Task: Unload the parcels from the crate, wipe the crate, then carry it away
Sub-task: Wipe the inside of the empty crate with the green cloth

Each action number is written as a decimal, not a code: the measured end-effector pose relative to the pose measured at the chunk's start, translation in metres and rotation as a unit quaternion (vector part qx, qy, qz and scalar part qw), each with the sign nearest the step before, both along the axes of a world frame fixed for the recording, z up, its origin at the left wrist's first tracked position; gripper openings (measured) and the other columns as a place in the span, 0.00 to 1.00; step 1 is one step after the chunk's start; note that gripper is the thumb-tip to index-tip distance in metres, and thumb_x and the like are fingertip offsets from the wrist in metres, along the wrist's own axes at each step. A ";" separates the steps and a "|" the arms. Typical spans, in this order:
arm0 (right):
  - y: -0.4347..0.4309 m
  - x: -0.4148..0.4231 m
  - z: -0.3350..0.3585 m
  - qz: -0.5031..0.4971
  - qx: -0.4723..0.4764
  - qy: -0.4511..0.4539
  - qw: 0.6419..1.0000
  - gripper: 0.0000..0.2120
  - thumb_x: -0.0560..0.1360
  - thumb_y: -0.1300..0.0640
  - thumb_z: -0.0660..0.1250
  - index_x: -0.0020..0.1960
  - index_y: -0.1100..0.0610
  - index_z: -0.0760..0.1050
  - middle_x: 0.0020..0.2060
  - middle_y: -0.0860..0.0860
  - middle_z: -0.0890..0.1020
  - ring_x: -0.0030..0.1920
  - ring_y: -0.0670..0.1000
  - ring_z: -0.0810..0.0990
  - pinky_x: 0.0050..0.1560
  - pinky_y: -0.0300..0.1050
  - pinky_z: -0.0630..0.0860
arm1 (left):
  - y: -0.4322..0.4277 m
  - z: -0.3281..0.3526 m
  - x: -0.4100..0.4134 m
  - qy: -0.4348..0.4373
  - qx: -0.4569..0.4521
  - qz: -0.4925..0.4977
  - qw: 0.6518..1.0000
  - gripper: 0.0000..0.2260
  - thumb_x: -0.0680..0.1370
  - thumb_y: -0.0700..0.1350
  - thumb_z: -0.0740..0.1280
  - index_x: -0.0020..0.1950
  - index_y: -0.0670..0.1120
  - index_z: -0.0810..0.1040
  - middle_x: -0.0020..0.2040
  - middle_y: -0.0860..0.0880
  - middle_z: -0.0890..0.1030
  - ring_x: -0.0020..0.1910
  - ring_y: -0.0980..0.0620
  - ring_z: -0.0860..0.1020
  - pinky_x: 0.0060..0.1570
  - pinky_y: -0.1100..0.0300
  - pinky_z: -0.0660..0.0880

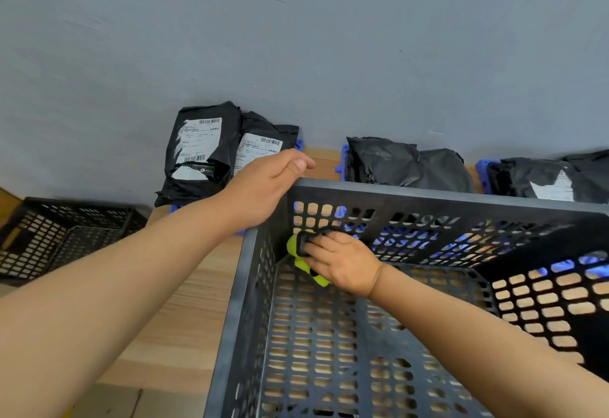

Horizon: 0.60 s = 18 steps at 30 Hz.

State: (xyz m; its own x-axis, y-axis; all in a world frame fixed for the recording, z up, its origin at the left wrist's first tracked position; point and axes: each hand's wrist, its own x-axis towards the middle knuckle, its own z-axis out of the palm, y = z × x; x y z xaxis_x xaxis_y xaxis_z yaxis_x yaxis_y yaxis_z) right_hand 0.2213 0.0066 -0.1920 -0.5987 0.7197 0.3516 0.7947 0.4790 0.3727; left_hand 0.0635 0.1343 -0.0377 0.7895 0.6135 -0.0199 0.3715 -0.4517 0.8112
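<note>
Head view: left hand [263,188] clamps the far-left rim corner of the crate [428,195]. Right hand [342,264] is inside the crate, fingers curled on a yellow-green cloth [294,246], pressing it into the far-wall corner. Parcels [201,150] lie on the table [204,285] behind the crate.

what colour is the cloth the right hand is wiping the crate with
Bright yellow-green with black trim, seen in the head view: the cloth under the right hand inside the crate.

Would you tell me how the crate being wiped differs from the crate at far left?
The near crate stands on the wooden table; the left crate sits off it. The left hand grips the near crate's corner and the right hand holds a cloth inside it; the left crate is untouched. Both are black perforated plastic.
</note>
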 end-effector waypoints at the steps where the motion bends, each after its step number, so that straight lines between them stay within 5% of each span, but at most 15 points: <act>1: -0.002 -0.001 0.011 -0.002 0.011 0.015 1.000 0.13 0.79 0.61 0.57 0.50 0.56 0.81 0.53 0.54 0.82 0.52 0.54 0.79 0.55 0.48 0.70 | 0.000 0.001 0.000 0.001 0.003 0.000 1.000 0.15 0.83 0.50 0.53 0.62 0.50 0.76 0.47 0.62 0.76 0.51 0.62 0.73 0.49 0.69 0.67; 6: -0.013 -0.006 0.085 -0.028 0.136 0.103 0.985 0.08 0.78 0.61 0.64 0.49 0.55 0.82 0.47 0.50 0.84 0.42 0.52 0.81 0.41 0.46 0.71 | -0.001 0.004 -0.001 0.005 0.016 -0.004 1.000 0.15 0.83 0.49 0.53 0.62 0.49 0.76 0.49 0.59 0.77 0.52 0.59 0.74 0.50 0.66 0.68; 11: -0.018 0.008 0.123 -0.085 0.208 0.058 0.973 0.13 0.74 0.59 0.70 0.58 0.51 0.81 0.46 0.49 0.82 0.41 0.52 0.78 0.38 0.46 0.70 | 0.001 0.002 0.000 0.023 0.040 -0.015 0.999 0.15 0.83 0.51 0.53 0.62 0.50 0.76 0.55 0.56 0.78 0.57 0.58 0.74 0.55 0.61 0.69; 18: -0.021 0.022 0.050 -0.061 0.079 -0.026 0.995 0.16 0.81 0.59 0.54 0.56 0.53 0.80 0.54 0.50 0.81 0.59 0.55 0.71 0.68 0.49 0.62 | 0.000 0.003 0.000 0.035 0.052 -0.008 0.998 0.15 0.83 0.50 0.53 0.63 0.50 0.76 0.57 0.56 0.78 0.58 0.58 0.73 0.52 0.69 0.67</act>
